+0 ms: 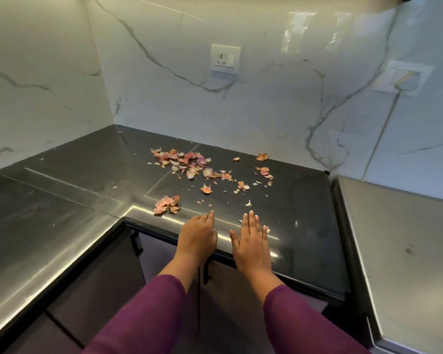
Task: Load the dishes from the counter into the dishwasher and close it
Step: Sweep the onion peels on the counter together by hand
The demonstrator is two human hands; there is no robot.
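Dark desk (304, 205) carries onion peels (189, 163) at twelve o'clock. Our left hand (197, 236) and right hand (251, 241) lie flat, fingers straight, holding nothing. We see no dishes, no dishwasher. Reaching forward could scatter peels.

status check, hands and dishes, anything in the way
Left hand and right hand open, resting on counter edge, holding nothing. No dishes or dishwasher in view. Peels scattered ahead of the hands.

Ahead: we see onion peels (205, 169) strewn mid-counter (304, 200) | left stretch bare | behind: marble wall (266, 103), socket (225, 60) | right: possibly an appliance top (407, 238).
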